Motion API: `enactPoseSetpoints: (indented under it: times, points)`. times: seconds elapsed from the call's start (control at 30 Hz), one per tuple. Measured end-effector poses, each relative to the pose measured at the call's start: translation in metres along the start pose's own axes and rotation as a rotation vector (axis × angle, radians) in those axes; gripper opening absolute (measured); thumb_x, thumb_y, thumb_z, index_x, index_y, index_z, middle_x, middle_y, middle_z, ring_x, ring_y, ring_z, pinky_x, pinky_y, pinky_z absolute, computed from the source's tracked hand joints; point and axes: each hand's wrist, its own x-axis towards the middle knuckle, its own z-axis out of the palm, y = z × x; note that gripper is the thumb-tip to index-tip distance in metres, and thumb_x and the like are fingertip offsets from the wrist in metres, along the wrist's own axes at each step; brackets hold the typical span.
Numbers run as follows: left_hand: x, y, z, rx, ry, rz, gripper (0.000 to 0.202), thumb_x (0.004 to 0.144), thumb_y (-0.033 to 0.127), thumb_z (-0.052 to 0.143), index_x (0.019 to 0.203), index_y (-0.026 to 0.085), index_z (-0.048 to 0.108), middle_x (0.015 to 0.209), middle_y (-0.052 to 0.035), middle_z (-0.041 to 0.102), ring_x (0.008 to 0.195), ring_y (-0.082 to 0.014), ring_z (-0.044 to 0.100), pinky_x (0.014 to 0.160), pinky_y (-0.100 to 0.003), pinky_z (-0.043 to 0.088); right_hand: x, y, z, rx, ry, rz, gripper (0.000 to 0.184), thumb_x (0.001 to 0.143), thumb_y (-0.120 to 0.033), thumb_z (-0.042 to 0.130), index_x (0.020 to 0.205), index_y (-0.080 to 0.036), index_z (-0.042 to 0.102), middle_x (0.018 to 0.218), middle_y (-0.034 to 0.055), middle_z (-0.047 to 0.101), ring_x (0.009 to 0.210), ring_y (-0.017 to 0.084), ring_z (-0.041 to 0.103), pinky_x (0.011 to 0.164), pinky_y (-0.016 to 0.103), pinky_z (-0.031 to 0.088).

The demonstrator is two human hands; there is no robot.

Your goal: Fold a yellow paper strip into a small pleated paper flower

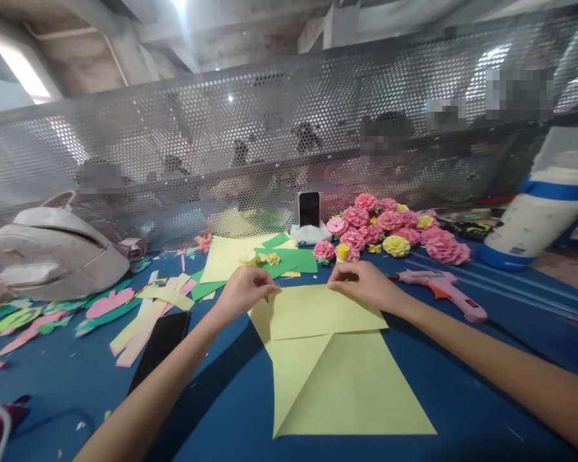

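A sheet of pale yellow paper (pixel 351 391) lies on the blue table, its far part folded over towards me and a diagonal crease running across its near part. My left hand (pixel 249 290) pinches the far left end of the fold. At the right end of the same folded edge, my right hand (pixel 363 285) closes its thumb and fingers on the paper. A yellow-capped glue stick (pixel 342 253) stands just beyond my right hand. Small yellow paper flowers (pixel 272 258) lie on green paper (pixel 298 260) past my left hand.
A pink glue gun (pixel 446 289) lies right of my right arm. Pink paper flowers (pixel 390 221) are heaped behind. A phone (pixel 309 208) stands upright; a dark phone (pixel 161 343) lies by my left forearm. A backpack (pixel 58 250), paper strips (pixel 149 314) and a bottle (pixel 539 205) flank the table.
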Motion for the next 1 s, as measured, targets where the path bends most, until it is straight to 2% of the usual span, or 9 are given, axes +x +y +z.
enactPoseSetpoints:
  times: [0.3,0.47,0.6,0.7,0.83,1.0]
  points:
    - [0.000,-0.003,-0.012,0.114,-0.078,0.024,0.015,0.078,0.022,0.062,0.069,0.017,0.073,0.071,-0.0046,0.074,0.066,-0.0164,0.065,0.064,-0.025,0.048,-0.001,0.003,0.002,0.004,-0.024,0.008,0.020,0.077,-0.036,0.062,0.071,-0.018,0.069,0.073,0.0049,0.071,0.071,0.021,0.063,0.066,0.031,0.046]
    - [-0.009,0.012,0.000,0.217,-0.107,0.053,0.015,0.076,0.014,0.060,0.075,0.021,0.074,0.078,-0.0036,0.075,0.075,-0.0190,0.067,0.067,-0.025,0.047,-0.005,0.001,0.013,0.020,-0.044,0.000,0.016,0.078,-0.031,0.061,0.069,-0.019,0.067,0.074,0.0040,0.071,0.074,0.021,0.063,0.068,0.031,0.046]
    - [-0.016,0.027,0.019,0.244,-0.122,0.071,0.015,0.081,0.019,0.061,0.080,0.021,0.075,0.082,-0.0043,0.076,0.074,-0.0201,0.067,0.066,-0.026,0.045,-0.011,-0.010,0.024,0.059,-0.070,0.001,0.015,0.079,-0.030,0.061,0.070,-0.019,0.067,0.074,0.0035,0.070,0.073,0.020,0.063,0.067,0.030,0.046]
    - [-0.017,0.031,0.026,0.237,-0.130,0.083,0.017,0.085,0.024,0.059,0.078,0.021,0.075,0.078,-0.0042,0.076,0.070,-0.0190,0.066,0.064,-0.025,0.045,-0.015,-0.017,0.029,0.093,-0.095,-0.003,0.015,0.079,-0.030,0.061,0.072,-0.019,0.067,0.075,0.0031,0.070,0.073,0.019,0.063,0.067,0.029,0.047]
    - [-0.014,0.028,0.024,0.229,-0.130,0.081,0.019,0.084,0.025,0.060,0.072,0.019,0.074,0.072,-0.0041,0.074,0.066,-0.0178,0.064,0.063,-0.024,0.045,-0.011,-0.014,0.027,0.123,-0.111,-0.011,0.018,0.079,-0.033,0.062,0.072,-0.017,0.067,0.073,0.0037,0.069,0.072,0.019,0.062,0.066,0.028,0.046]
    - [-0.010,0.022,0.014,0.226,-0.101,0.075,0.022,0.085,0.026,0.059,0.071,0.018,0.074,0.070,-0.0045,0.074,0.065,-0.0172,0.063,0.064,-0.025,0.045,-0.002,0.004,0.015,0.136,-0.103,-0.027,0.025,0.079,-0.040,0.063,0.073,-0.016,0.068,0.073,0.0038,0.067,0.070,0.018,0.060,0.065,0.028,0.044]
